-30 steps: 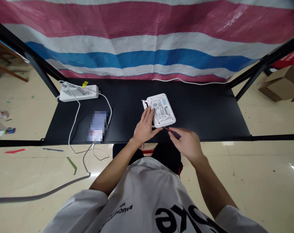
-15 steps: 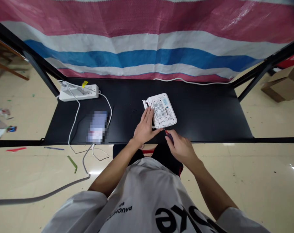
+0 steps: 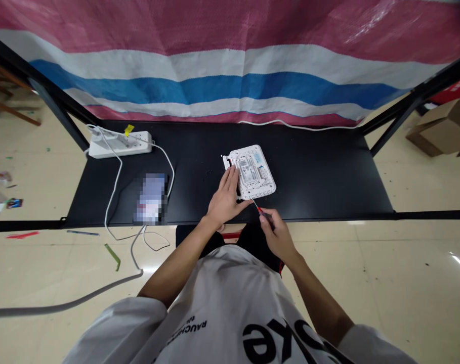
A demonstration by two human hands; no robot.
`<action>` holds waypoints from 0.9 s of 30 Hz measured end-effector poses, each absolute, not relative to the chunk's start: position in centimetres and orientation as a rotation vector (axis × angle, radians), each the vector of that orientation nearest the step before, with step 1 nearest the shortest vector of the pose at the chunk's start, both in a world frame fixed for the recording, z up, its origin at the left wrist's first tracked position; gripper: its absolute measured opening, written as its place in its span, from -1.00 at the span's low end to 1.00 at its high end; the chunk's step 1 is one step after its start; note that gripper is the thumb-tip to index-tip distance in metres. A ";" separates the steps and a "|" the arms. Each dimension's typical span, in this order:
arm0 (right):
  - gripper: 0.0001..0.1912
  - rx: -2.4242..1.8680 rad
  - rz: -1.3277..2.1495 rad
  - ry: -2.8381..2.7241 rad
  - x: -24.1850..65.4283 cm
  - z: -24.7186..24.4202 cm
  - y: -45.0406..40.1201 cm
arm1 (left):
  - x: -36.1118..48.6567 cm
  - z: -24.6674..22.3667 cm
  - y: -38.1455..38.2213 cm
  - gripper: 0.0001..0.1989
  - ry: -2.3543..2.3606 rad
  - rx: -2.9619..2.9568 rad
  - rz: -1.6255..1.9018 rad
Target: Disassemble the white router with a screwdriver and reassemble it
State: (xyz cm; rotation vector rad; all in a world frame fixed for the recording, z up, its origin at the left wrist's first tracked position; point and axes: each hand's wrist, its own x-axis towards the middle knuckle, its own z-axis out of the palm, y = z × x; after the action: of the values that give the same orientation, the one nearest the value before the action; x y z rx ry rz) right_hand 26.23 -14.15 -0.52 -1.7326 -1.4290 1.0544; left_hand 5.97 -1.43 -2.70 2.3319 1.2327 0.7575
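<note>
A white router (image 3: 255,172) lies underside up on the black table, its label and vent holes showing. My left hand (image 3: 225,198) rests against its left near corner, fingers stretched along the left side and thumb along the near edge. In my right hand (image 3: 278,232) is a screwdriver (image 3: 259,209) with a red and dark handle, gripped between thumb and fingers. Its thin metal shaft points up and left, the tip at the router's near edge beside my left thumb. Whether the tip sits in the seam is too small to tell.
On the left of the black table (image 3: 321,177) are a white power strip (image 3: 119,145), white cables and a blurred-out phone (image 3: 151,197). A striped sheet (image 3: 214,91) hangs behind. Black frame bars flank the table, and a cardboard box (image 3: 444,126) stands beyond on the right.
My right hand has shifted slightly down and left, and more of the screwdriver's shaft shows. My left hand and the router stay in place; the view has moved slightly.
</note>
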 end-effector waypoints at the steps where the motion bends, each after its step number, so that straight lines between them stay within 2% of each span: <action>1: -0.56 -1.740 1.017 -1.435 26.2 -0.4 -14.2 | 6.0 -2.7 -1.4 0.17 1.230 2.332 0.760; 9: -0.60 -1.779 0.911 -1.559 26.8 1.3 -13.3 | 6.0 -2.5 -1.6 0.17 1.232 2.319 0.784; 18: -0.55 -1.752 0.995 -1.509 26.6 -0.1 -13.8 | 5.7 -3.0 -1.5 0.16 1.256 2.321 0.796; 24: -0.60 -1.743 0.682 -1.373 30.0 -0.1 -13.7 | 4.1 -2.6 -0.5 0.06 1.130 2.345 0.741; 27: -0.59 -1.807 0.493 -1.392 32.6 -0.2 -11.6 | 2.0 -2.0 1.3 -0.10 0.992 2.338 0.642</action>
State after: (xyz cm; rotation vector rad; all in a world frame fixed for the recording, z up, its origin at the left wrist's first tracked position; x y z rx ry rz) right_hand 32.57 -11.63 -0.21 -1.8070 -1.3919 0.4932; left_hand 1.99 1.26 -1.98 2.3382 0.9919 0.6418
